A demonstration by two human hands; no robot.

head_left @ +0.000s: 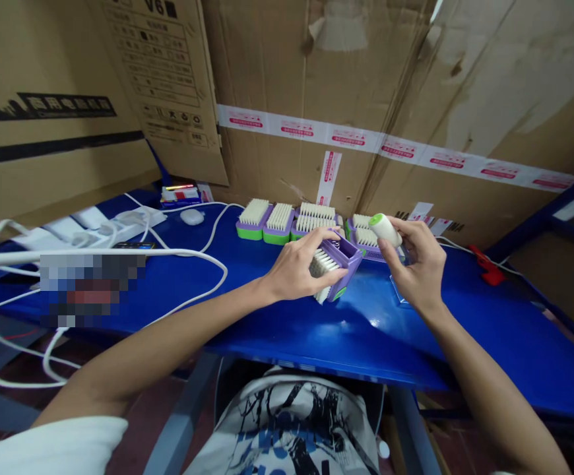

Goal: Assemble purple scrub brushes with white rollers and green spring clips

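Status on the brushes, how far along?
Done, it seems: several purple-and-green brushes sit bristles-up in a row at the back of the blue table. In hand: the left hand grips a purple brush on its side, and the right hand holds a white piece with a green tip beside it. Left: no loose stock shows, so the remainder cannot be told.

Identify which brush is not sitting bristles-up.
The purple brush in the left hand, tipped sideways; the other brushes sit bristles-up on the blue table.

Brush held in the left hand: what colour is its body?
The brush is purple, green-edged; head view.
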